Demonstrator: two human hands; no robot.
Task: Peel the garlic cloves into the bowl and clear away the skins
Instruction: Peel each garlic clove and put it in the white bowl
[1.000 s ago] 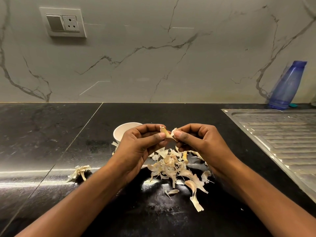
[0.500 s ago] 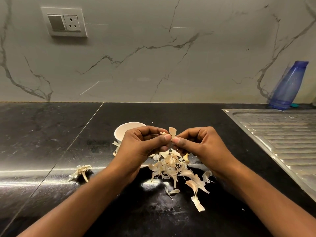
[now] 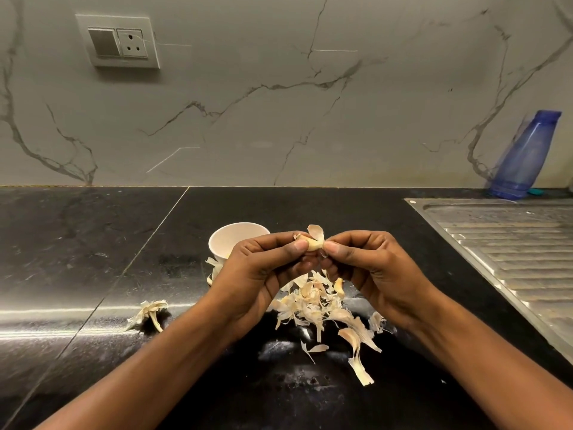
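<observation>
The black stone counter (image 3: 93, 243) ran the full width of the scene below a veined marble wall (image 3: 279, 119) that carried a switch and socket plate (image 3: 117, 41). A ribbed steel drainboard (image 3: 511, 243) occupied the right side, with a blue bottle (image 3: 524, 156) leaning at its far edge against the wall. The left hand (image 3: 257, 274) and right hand (image 3: 378, 274) met above the counter, thumbs and forefingers of both pinched narrowly on one garlic clove (image 3: 311, 243), from which a flap of skin (image 3: 316, 232) stood up. A white bowl (image 3: 231, 240) stood just behind the left hand, partly hidden by it. A pile of skins (image 3: 313, 302) lay on the counter beneath and before the hands. A separate stem remnant (image 3: 150, 311) lay well apart to the left.
</observation>
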